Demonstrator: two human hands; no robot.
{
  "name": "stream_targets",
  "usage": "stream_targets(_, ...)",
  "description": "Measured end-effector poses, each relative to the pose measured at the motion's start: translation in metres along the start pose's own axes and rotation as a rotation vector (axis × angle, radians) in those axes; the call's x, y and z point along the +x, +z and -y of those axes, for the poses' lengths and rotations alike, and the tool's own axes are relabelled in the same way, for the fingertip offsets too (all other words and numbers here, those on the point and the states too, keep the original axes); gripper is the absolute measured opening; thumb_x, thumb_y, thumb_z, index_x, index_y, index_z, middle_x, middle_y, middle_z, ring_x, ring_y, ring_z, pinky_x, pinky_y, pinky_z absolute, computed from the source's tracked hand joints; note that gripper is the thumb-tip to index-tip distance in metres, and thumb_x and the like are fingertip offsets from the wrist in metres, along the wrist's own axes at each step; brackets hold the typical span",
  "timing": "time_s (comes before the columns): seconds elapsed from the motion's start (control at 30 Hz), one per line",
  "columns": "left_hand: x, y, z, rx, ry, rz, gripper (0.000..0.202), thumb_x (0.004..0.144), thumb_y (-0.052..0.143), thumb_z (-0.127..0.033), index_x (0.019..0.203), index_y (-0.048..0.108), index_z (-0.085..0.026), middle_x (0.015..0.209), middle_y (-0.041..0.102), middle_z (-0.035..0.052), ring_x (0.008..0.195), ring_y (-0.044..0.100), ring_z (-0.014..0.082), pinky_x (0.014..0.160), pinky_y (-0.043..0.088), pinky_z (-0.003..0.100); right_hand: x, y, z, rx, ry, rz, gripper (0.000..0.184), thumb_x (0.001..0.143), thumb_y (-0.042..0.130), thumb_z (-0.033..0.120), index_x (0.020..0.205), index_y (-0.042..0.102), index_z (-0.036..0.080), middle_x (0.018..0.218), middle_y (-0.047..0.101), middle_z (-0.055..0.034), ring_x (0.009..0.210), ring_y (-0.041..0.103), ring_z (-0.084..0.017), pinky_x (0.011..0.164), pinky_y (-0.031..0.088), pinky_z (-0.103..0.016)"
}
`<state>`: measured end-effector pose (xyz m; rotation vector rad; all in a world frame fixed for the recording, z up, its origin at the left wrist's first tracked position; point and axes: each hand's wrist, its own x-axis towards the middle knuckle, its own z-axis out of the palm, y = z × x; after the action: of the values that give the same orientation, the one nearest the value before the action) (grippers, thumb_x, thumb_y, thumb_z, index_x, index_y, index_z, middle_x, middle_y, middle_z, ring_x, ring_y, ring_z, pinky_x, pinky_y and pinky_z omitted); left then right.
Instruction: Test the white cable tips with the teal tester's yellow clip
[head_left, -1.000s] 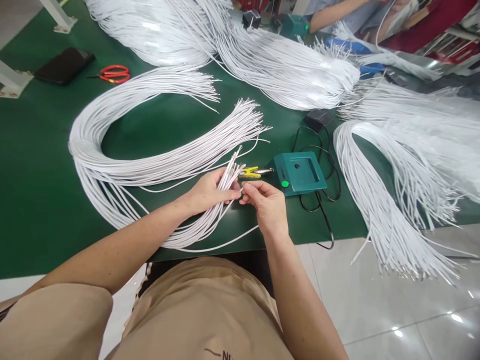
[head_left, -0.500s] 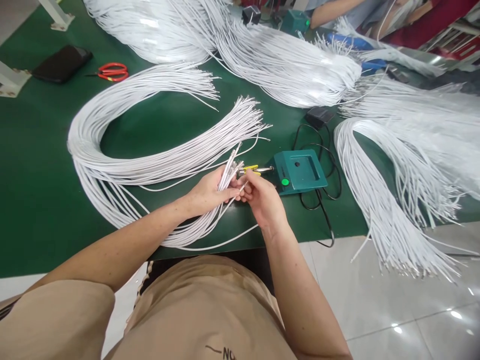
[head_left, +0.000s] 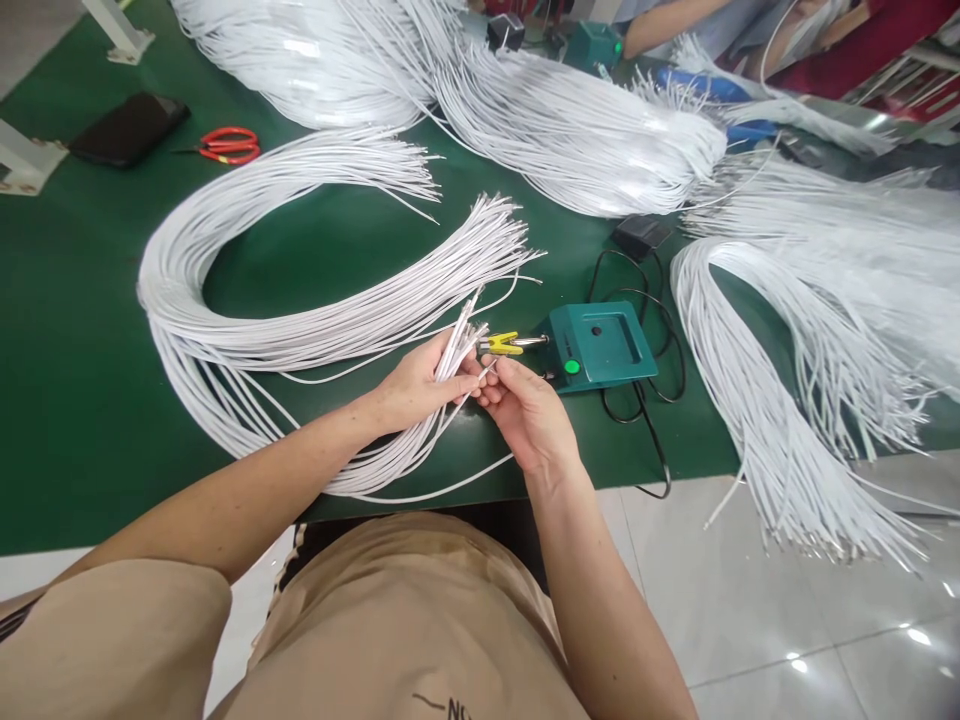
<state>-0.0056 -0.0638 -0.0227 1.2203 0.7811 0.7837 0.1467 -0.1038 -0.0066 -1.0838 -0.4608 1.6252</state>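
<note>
My left hand point(head_left: 420, 385) is closed round a small bunch of white wires point(head_left: 454, 352), their ends sticking up past the thumb. Close against it, my right hand point(head_left: 529, 405) pinches the tip of a single white wire point(head_left: 486, 372) between thumb and fingers. Just beyond the fingertips is a yellow clip point(head_left: 502, 344) on a metal rod, which joins a teal box-shaped device point(head_left: 606, 345) with a green button. A large curved bundle of white wires point(head_left: 300, 325) lies on the table to the left and runs toward my left hand.
Red-handled scissors point(head_left: 229, 145) and a dark flat case point(head_left: 129, 128) lie at the back left. Big wire bundles point(head_left: 570, 130) cover the far side. Another bundle point(head_left: 757, 400) hangs over the right edge. A black cable point(head_left: 679, 375) loops beside the device. Co-workers' arms point(head_left: 667, 22) show at the top right.
My right hand has dropped slightly toward me, uncovering more of the yellow clip. My left hand keeps its grip on the bunch, nearly unmoved.
</note>
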Motion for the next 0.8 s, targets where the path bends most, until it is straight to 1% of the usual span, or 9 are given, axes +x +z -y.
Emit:
stream_targets(0.1, -0.001, 0.0, -0.001, -0.034, -0.005, 0.014, 0.035, 0.078, 0.067, -0.02, 0.11, 0.053, -0.018, 0.083, 0.059, -0.0001, 0.068, 0.059, 0.0104, 0.06, 0.049, 0.022, -0.002, 0.001, 0.001, -0.137, -0.103, -0.065, 0.022, 0.07, 0.075, 0.037, 0.077, 0.073, 0.017, 0.068, 0.06, 0.0011, 0.059, 0.049, -0.008, 0.063, 0.044, -0.025)
stream_targets(0.23, -0.002, 0.002, -0.003, -0.055, -0.037, 0.034, 0.047, 0.08, 0.067, -0.024, 0.124, 0.053, -0.02, 0.082, 0.056, -0.0005, 0.068, 0.056, 0.0091, 0.06, 0.047, 0.021, -0.005, 0.004, 0.003, -0.471, -0.303, -0.144, 0.019, 0.073, 0.073, 0.035, 0.081, 0.072, 0.017, 0.078, 0.067, -0.0015, 0.065, 0.056, -0.012, 0.069, 0.047, -0.028)
stream_targets(0.33, -0.002, 0.002, -0.004, -0.112, -0.077, 0.048, 0.043, 0.079, 0.068, -0.026, 0.12, 0.058, -0.019, 0.082, 0.056, 0.0002, 0.07, 0.056, 0.0095, 0.061, 0.047, 0.021, -0.005, 0.002, 0.0, -0.832, -0.546, -0.158, 0.01, 0.081, 0.064, 0.027, 0.08, 0.068, 0.018, 0.082, 0.067, -0.0037, 0.072, 0.059, -0.015, 0.072, 0.047, -0.029)
stream_targets(0.43, -0.001, 0.003, -0.004, -0.198, -0.139, 0.033, 0.041, 0.076, 0.071, -0.023, 0.116, 0.061, -0.019, 0.083, 0.056, -0.0001, 0.069, 0.056, 0.0085, 0.06, 0.046, 0.02, -0.003, -0.004, -0.001, -1.321, -0.858, -0.116, 0.022, 0.092, 0.047, 0.021, 0.08, 0.065, 0.017, 0.085, 0.065, -0.0088, 0.082, 0.058, -0.019, 0.077, 0.044, -0.032)
stream_targets(0.5, 0.001, 0.004, -0.004, -0.229, -0.171, 0.009, 0.041, 0.074, 0.072, -0.02, 0.113, 0.061, -0.019, 0.08, 0.056, -0.0009, 0.067, 0.056, 0.0079, 0.058, 0.045, 0.019, 0.0, -0.008, 0.003, -1.617, -0.979, -0.066, 0.027, 0.094, 0.041, 0.02, 0.081, 0.065, 0.018, 0.085, 0.065, -0.0103, 0.084, 0.056, -0.021, 0.078, 0.041, -0.035)
stream_targets(0.57, 0.004, 0.004, -0.005, -0.212, -0.177, -0.026, 0.04, 0.073, 0.072, -0.019, 0.111, 0.062, -0.018, 0.079, 0.055, -0.0013, 0.067, 0.058, 0.0082, 0.055, 0.044, 0.017, 0.004, -0.011, 0.014, -1.784, -1.018, -0.022, 0.025, 0.095, 0.041, 0.022, 0.088, 0.065, 0.018, 0.089, 0.066, -0.0103, 0.087, 0.055, -0.023, 0.08, 0.039, -0.036)
stream_targets(0.67, 0.01, 0.002, -0.004, -0.14, -0.166, -0.087, 0.041, 0.072, 0.073, -0.021, 0.112, 0.062, -0.019, 0.081, 0.056, -0.0008, 0.071, 0.061, 0.0099, 0.054, 0.044, 0.017, 0.013, -0.017, 0.035, -1.861, -1.024, -0.036, 0.023, 0.093, 0.046, 0.024, 0.108, 0.062, 0.017, 0.109, 0.066, -0.0118, 0.101, 0.054, -0.026, 0.09, 0.036, -0.04)
stream_targets(0.73, 0.014, 0.0, -0.002, -0.108, -0.164, -0.109, 0.043, 0.072, 0.073, -0.022, 0.113, 0.061, -0.018, 0.083, 0.057, -0.0001, 0.075, 0.063, 0.0112, 0.058, 0.047, 0.018, 0.021, -0.021, 0.049, -1.929, -0.98, 0.001, 0.021, 0.09, 0.049, 0.02, 0.107, 0.061, 0.017, 0.108, 0.068, -0.0108, 0.102, 0.054, -0.027, 0.099, 0.032, -0.043)
stream_targets(0.8, 0.016, -0.002, -0.001, -0.086, -0.166, -0.12, 0.044, 0.072, 0.073, -0.023, 0.114, 0.061, -0.018, 0.084, 0.058, 0.0001, 0.077, 0.064, 0.0123, 0.061, 0.049, 0.02, 0.029, -0.026, 0.058, -1.994, -0.924, 0.089, 0.015, 0.088, 0.051, 0.017, 0.097, 0.063, 0.018, 0.096, 0.07, -0.0081, 0.095, 0.056, -0.025, 0.104, 0.028, -0.045)
